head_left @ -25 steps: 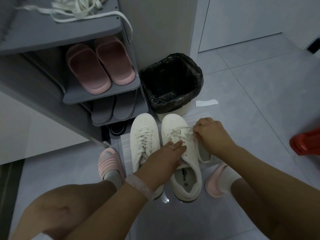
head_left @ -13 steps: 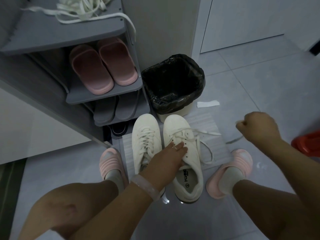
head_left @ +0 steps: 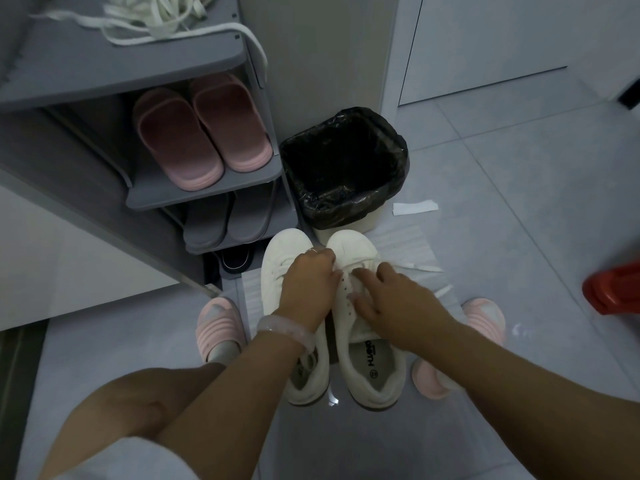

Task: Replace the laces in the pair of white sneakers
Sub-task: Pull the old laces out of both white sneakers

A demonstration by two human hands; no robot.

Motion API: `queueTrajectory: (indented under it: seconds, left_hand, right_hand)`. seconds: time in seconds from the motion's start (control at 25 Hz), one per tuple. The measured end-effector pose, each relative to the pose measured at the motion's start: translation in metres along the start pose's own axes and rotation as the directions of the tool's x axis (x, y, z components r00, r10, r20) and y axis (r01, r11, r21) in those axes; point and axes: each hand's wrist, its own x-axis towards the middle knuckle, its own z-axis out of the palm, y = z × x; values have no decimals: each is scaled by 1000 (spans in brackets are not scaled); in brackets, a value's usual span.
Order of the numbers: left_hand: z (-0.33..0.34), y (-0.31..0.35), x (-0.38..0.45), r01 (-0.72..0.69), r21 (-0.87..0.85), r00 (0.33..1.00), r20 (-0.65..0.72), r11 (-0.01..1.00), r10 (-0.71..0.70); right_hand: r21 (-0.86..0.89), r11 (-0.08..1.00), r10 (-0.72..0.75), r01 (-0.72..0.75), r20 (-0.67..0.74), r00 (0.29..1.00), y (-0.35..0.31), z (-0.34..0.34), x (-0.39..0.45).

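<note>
Two white sneakers stand side by side on a white sheet on the floor. The left sneaker is laced. On the right sneaker the lace is partly pulled out, and its loose ends trail off to the right. My left hand lies across both sneakers, fingers curled at the lace near the right sneaker's front eyelets. My right hand rests on the right sneaker's tongue, fingers spread and touching the lace rows. A heap of loose white laces lies on top of the grey shoe rack.
The grey shoe rack at left holds pink slippers and grey slippers. A bin with a black bag stands just beyond the sneakers. A paper scrap lies beside it. A red object is at right.
My right hand pulled a lace end out to the right, then came back onto the right sneaker. My left hand slid forward from the tongue to the front eyelets.
</note>
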Motion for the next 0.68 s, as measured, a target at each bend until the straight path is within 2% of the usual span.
queueTrajectory:
  seconds: [0.08, 0.24, 0.28, 0.36, 0.4, 0.48, 0.52, 0.56, 0.6, 0.64, 0.68]
  left_hand:
    - [9, -1, 4, -4, -22, 1000, -5, 1000, 4]
    - [19, -3, 8, -17, 72, 996, -81, 997, 22]
    - [17, 0, 7, -10, 57, 993, -114, 998, 17]
    - [2, 7, 4, 9, -92, 964, -264, 996, -33]
    - [-14, 9, 5, -2, -181, 918, -390, 983, -70]
    - [-62, 7, 10, -97, -255, 715, -691, 962, -111]
    - [-83, 1, 12, -120, -252, 624, -771, 960, -125]
    - [-96, -5, 14, -103, -259, 602, -785, 960, -146]
    - [-101, -9, 14, -80, -279, 659, -735, 957, -159]
    - [-96, -10, 14, -61, -302, 768, -623, 951, -148]
    - [-82, -9, 12, -43, -312, 886, -450, 949, -108]
  right_hand:
    - [-31, 999, 20, -18, 52, 998, -13, 5, -12]
    - [-188, 982, 36, 6, 220, 975, -33, 19, -27]
    - [-213, 977, 49, 5, 247, 968, -34, 22, -27]
    - [-241, 971, 74, -6, 275, 959, -34, 23, -25]
    - [-248, 969, 74, -2, 281, 957, -34, 22, -24]
    - [-258, 966, 62, 17, 297, 953, -34, 21, -22]
    - [-256, 966, 59, 22, 305, 950, -34, 20, -22]
    - [-252, 967, 59, 23, 313, 948, -35, 20, -22]
    - [-248, 969, 60, 21, 315, 947, -35, 20, -21]
    - [-245, 969, 63, 15, 309, 949, -36, 19, -22]
    - [-243, 970, 65, 10, 300, 952, -36, 19, -22]
